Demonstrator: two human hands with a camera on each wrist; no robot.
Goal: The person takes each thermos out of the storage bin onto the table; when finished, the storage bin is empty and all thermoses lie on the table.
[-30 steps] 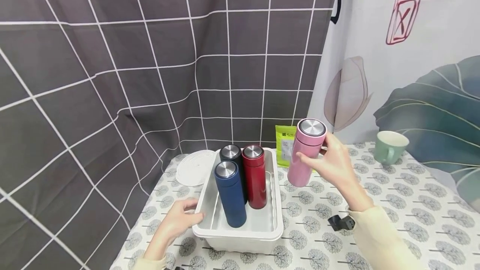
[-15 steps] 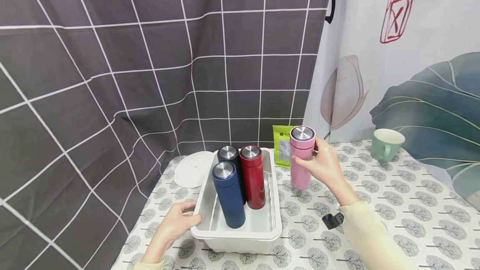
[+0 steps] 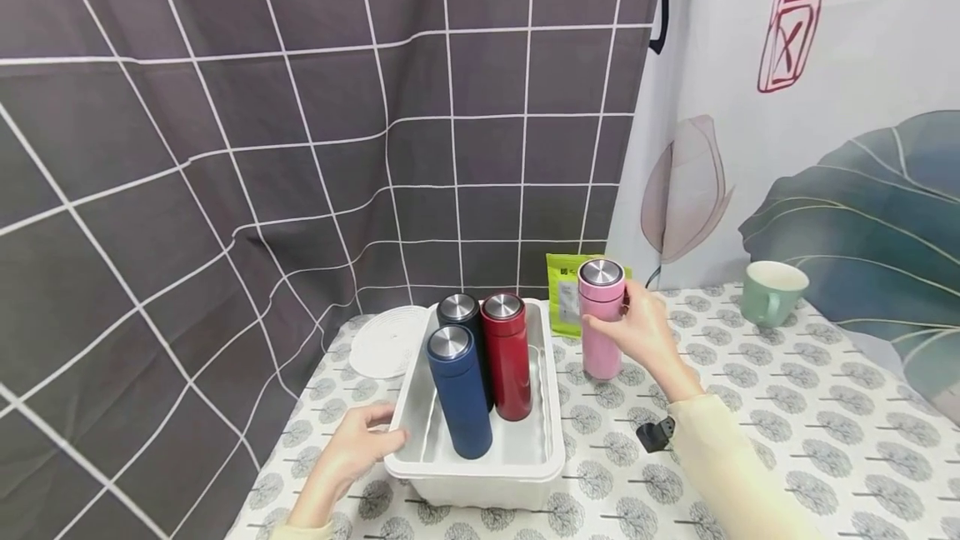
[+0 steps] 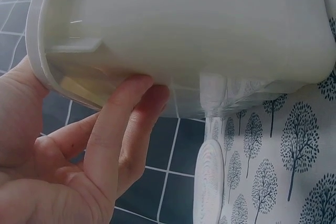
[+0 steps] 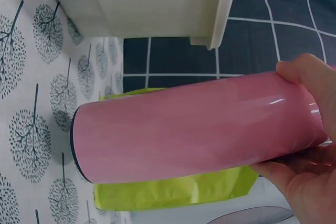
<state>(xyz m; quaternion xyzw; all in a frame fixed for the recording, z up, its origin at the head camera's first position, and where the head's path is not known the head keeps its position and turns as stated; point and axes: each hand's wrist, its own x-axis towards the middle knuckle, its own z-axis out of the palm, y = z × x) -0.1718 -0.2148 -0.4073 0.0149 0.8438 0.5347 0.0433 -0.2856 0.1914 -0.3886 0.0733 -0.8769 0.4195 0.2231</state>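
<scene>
The right hand (image 3: 637,332) grips the pink flask (image 3: 602,319), upright on the tablecloth (image 3: 787,432) just right of the white bin (image 3: 480,473); its fingers hide the flask's far side. The left hand (image 3: 360,444) holds the bin's near left rim, thumb over the edge. Only the left wrist view shows its fingers (image 4: 118,135) curled under the rim. The right wrist view shows the green packet (image 5: 173,192) behind the flask, mostly hidden from the head. The black flask (image 3: 461,315) stands largely concealed behind the blue flask (image 3: 459,390) and the red flask (image 3: 507,357).
</scene>
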